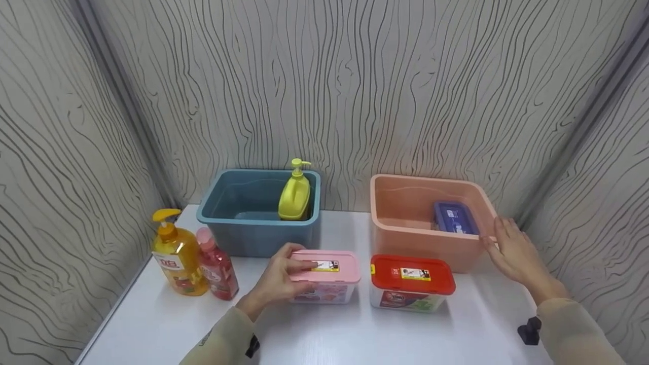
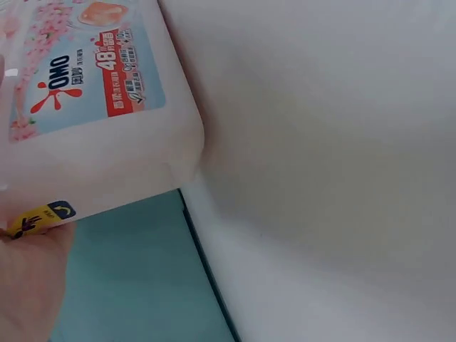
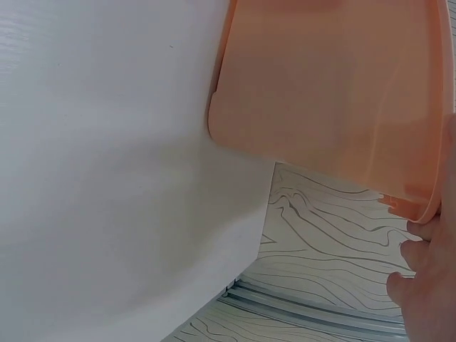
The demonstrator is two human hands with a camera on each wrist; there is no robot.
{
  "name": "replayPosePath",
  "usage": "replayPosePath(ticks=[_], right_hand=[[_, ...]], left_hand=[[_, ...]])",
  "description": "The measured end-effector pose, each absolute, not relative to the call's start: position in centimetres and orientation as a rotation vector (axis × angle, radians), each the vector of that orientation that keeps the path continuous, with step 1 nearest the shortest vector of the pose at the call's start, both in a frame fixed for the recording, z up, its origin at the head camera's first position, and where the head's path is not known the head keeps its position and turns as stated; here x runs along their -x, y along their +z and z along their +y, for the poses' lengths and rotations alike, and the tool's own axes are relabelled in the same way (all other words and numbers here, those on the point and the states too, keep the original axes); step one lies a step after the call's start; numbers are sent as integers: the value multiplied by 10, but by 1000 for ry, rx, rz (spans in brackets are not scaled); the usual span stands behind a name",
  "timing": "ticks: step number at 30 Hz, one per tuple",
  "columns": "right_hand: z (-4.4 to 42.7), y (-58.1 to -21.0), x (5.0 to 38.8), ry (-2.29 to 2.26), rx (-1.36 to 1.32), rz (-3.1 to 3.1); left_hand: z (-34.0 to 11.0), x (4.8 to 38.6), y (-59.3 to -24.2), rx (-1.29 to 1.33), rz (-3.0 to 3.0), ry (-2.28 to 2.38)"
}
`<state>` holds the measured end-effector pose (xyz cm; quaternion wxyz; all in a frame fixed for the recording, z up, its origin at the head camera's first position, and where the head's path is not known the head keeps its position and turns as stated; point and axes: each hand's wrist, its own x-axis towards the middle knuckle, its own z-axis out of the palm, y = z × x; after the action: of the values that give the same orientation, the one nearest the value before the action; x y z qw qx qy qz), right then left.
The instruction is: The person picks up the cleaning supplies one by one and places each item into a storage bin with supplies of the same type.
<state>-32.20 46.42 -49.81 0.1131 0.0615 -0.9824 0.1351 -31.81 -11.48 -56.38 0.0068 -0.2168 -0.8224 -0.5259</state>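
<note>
My left hand [image 1: 280,276] grips the left end of a box with a pink lid [image 1: 338,262], thumb on its near side and fingers over the lid. In the left wrist view that laundry-capsule box [image 2: 107,142] shows an OMO label on its side. My right hand [image 1: 516,249] rests against the right side of a peach bin [image 1: 428,248], touching its rim. A purple-blue box [image 1: 455,218] lies inside this bin. Just right of the pink-lidded box stands a box with a red lid [image 1: 413,274], untouched.
A blue-grey bin [image 1: 258,238] at back left holds a yellow pump bottle [image 1: 295,196]. An amber pump bottle [image 1: 183,263] and a red bottle with a pink cap [image 1: 218,271] stand at the table's left edge. Patterned panels [image 1: 345,101] wall the back and sides.
</note>
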Motion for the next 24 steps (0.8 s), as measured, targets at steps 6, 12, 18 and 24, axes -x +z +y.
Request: replayPosePath(ticks=[6, 12, 18, 24], right_hand=[[464, -496, 321, 406, -173, -2895], [463, -495, 320, 406, -174, -2882], [463, -496, 320, 383, -181, -2880], [463, -495, 320, 380, -173, -2887]], left_hand=[[-119, 317, -557, 652, -2549, -1614], [-119, 317, -546, 606, -2544, -1632], [-117, 317, -537, 679, -2510, -1587], [-114, 319, -527, 726, -2492, -1569]])
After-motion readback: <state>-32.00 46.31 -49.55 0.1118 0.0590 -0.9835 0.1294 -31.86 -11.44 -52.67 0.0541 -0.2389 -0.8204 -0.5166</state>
